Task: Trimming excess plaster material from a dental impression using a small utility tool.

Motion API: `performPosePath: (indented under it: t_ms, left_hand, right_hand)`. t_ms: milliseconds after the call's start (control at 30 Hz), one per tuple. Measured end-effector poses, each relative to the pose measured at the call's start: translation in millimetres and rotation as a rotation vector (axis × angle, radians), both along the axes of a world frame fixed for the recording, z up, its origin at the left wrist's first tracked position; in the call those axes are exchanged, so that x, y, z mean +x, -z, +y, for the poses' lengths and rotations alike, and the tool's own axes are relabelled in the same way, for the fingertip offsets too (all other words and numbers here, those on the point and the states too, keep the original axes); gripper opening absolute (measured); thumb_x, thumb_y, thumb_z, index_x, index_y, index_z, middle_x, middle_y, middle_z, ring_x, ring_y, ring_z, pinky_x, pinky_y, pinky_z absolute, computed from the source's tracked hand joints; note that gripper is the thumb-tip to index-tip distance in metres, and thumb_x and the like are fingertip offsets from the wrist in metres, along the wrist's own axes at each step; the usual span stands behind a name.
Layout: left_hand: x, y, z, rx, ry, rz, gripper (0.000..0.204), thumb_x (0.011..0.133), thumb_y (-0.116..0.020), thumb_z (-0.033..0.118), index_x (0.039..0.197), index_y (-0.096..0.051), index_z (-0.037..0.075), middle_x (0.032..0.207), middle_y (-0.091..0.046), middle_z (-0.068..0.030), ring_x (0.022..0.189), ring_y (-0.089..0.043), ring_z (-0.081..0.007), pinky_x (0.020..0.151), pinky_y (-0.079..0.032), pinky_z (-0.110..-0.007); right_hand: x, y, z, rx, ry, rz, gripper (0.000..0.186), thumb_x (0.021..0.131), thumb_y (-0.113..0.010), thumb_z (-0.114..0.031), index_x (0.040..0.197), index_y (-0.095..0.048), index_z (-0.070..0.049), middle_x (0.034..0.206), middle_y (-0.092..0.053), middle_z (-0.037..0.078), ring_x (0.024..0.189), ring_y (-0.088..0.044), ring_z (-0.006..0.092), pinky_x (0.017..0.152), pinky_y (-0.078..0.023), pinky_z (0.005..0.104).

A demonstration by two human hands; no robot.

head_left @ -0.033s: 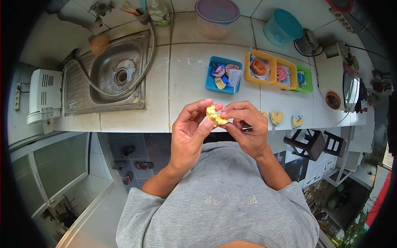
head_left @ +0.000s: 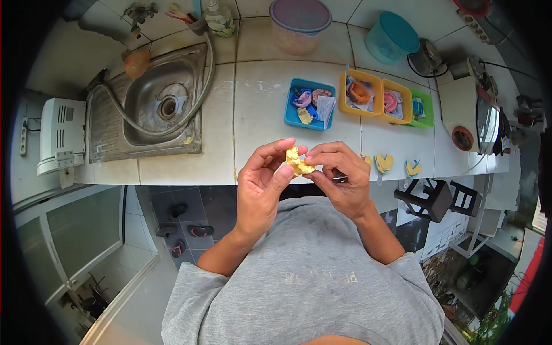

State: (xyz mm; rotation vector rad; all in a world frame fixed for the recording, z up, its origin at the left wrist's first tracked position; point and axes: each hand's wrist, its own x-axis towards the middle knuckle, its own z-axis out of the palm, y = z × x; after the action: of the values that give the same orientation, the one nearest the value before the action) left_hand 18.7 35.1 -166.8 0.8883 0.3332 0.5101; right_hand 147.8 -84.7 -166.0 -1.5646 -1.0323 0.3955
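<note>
A small yellow dental cast is pinched between both hands just above the front edge of the white tiled counter. My left hand grips it from the left with thumb and fingers. From the right, the fingertips of my right hand hold it, and a dark slim tool pokes out under those fingers. Two more yellow casts lie on the counter to the right of my hands.
A blue tray, two yellow trays and a green tray hold small dental pieces. A steel sink with a hose is at left, lidded tubs at the back, and black stools at right.
</note>
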Motion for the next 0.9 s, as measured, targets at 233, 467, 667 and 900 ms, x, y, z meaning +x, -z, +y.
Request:
performPosePath:
  t_ms: [233, 467, 667, 900]
  left_hand:
    - [-0.3, 72.8, 1.6, -0.016, 0.029, 0.370, 0.038, 0.101, -0.052, 0.016, 0.135, -0.049, 0.001, 0.131, -0.056, -0.0141, 0.118, -0.058, -0.0220, 0.097, -0.052, -0.037]
    - [-5.8, 126.1, 8.9, 0.070, 0.329, 0.572, 0.043, 0.100, -0.057, 0.020, 0.137, -0.047, 0.000, 0.123, -0.062, -0.0112, 0.107, -0.063, -0.0162, 0.092, -0.053, -0.031]
    - [24.4, 137.7, -0.8, -0.137, 0.308, 0.443, 0.040, 0.100, -0.057, 0.018, 0.135, -0.050, -0.001, 0.122, -0.062, -0.0107, 0.110, -0.062, -0.0180, 0.097, -0.054, -0.033]
    - [26.2, 129.4, 5.8, 0.009, 0.213, 0.345, 0.040, 0.100, -0.054, 0.009, 0.138, -0.047, -0.003, 0.122, -0.061, -0.0127, 0.111, -0.062, -0.0196, 0.099, -0.053, -0.034]
  right_hand:
    - [-3.8, 64.8, -16.8, -0.321, 0.022, -0.040, 0.019, 0.084, -0.075, -0.012, 0.098, -0.069, -0.002, 0.090, -0.067, 0.010, 0.067, -0.066, 0.0209, 0.056, -0.052, 0.0309]
    - [6.5, 94.2, -27.6, -0.531, 0.247, 0.051, 0.024, 0.082, -0.077, -0.018, 0.093, -0.067, 0.000, 0.082, -0.067, 0.009, 0.056, -0.058, 0.0181, 0.053, -0.046, 0.0304]
    - [-1.1, 113.5, -9.0, -0.473, 0.196, -0.005, 0.027, 0.082, -0.076, -0.017, 0.094, -0.063, 0.003, 0.085, -0.068, 0.012, 0.059, -0.060, 0.0200, 0.054, -0.047, 0.0310]
    - [5.0, 135.6, -16.0, -0.393, 0.612, 0.282, 0.025, 0.087, -0.071, -0.015, 0.104, -0.062, 0.001, 0.081, -0.067, 0.005, 0.064, -0.058, 0.0131, 0.061, -0.048, 0.0292]
